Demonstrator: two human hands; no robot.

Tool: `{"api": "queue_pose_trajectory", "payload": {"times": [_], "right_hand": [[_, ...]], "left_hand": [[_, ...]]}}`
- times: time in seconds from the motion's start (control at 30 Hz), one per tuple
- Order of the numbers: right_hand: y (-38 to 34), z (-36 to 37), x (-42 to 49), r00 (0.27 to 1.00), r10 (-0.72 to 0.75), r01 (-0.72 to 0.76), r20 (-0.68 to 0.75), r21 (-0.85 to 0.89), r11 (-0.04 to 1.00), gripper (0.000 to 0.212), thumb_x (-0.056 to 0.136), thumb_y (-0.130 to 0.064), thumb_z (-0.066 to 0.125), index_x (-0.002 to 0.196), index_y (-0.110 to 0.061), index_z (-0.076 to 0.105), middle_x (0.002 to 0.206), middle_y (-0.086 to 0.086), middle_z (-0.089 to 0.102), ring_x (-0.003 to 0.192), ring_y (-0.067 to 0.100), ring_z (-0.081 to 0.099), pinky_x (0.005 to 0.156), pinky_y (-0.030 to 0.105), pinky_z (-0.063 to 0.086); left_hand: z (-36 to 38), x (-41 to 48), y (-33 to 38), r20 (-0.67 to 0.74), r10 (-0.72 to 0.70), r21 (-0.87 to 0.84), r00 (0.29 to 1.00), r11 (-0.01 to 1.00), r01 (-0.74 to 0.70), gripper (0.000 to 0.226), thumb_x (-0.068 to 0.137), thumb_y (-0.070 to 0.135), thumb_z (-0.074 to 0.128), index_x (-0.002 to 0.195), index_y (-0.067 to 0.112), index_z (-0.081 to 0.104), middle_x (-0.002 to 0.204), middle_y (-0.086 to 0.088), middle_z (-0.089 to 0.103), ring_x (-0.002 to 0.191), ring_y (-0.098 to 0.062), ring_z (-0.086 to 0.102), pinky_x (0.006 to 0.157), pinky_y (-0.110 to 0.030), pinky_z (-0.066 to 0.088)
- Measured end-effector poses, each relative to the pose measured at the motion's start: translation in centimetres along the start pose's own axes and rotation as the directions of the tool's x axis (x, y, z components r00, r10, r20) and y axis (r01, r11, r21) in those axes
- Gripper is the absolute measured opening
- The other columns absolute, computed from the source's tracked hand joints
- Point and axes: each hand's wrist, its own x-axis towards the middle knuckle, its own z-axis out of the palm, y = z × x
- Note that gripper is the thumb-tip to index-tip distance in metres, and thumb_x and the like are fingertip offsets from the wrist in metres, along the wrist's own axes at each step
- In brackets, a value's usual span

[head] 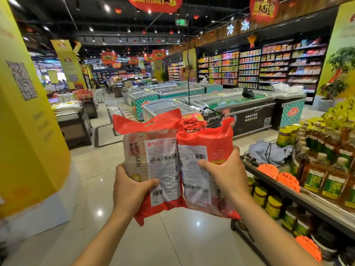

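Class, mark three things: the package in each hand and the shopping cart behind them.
left package (163, 162): head view, on its white back label.
right package (194, 181): head view, on its white back label.
shopping cart (212, 116): head view, on its black wire basket.

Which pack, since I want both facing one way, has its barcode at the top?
The right pack, gripped by the right hand: its barcode sits up by the thumb. The left pack, in the left hand, has its barcode low.
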Motion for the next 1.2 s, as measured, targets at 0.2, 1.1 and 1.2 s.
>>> {"api": "queue_pose_trajectory", "payload": {"times": [0.2, 1.1, 1.2], "right_hand": [[1.4, 2.2, 7.9, 1.000, -0.014, 0.014, 0.024, 0.001, 1.000, 0.076, 0.060, -0.060, 0.086, 0.117, -0.032, 0.043, 0.104, -0.013, 0.063, 0.094, 0.016, 0.065, 0.088, 0.048, 0.057], [3.7, 22.2, 42.8, 0.997, -0.009, 0.005, -0.075, -0.059, 0.998, 0.074, 0.054, -0.065, 0.081, 0.110, -0.037, 0.041, 0.102, -0.014, 0.064, 0.092, 0.016, 0.065, 0.087, 0.049, 0.056], [4.2, 23.6, 46.1, 0.996, -0.002, -0.003, -0.089, -0.055, 0.998, 0.071, 0.059, -0.063, 0.083, 0.111, -0.040, 0.040, 0.104, -0.017, 0.063, 0.094, 0.015, 0.065, 0.089, 0.050, 0.056]], "left_hand": [[4.8, 5.9, -0.7, -0.028, -0.026, 0.009, 0.999, 1.000, 0.027, 0.082, 0.061, 0.025, 0.100, 0.122, 0.030, 0.044, 0.113, 0.009, 0.065, 0.101, -0.016, 0.069, 0.083, -0.047, 0.064], [23.3, 44.8, -7.8, 0.055, 0.019, -0.075, 0.998, 0.997, -0.015, 0.082, 0.061, 0.022, 0.099, 0.121, 0.029, 0.043, 0.112, 0.014, 0.061, 0.098, -0.008, 0.065, 0.083, -0.042, 0.062], [25.4, 48.2, -8.4, 0.073, 0.013, -0.079, 0.997, 0.997, -0.007, 0.083, 0.060, 0.022, 0.099, 0.123, 0.029, 0.045, 0.114, 0.013, 0.063, 0.100, -0.010, 0.067, 0.086, -0.047, 0.062]]}}
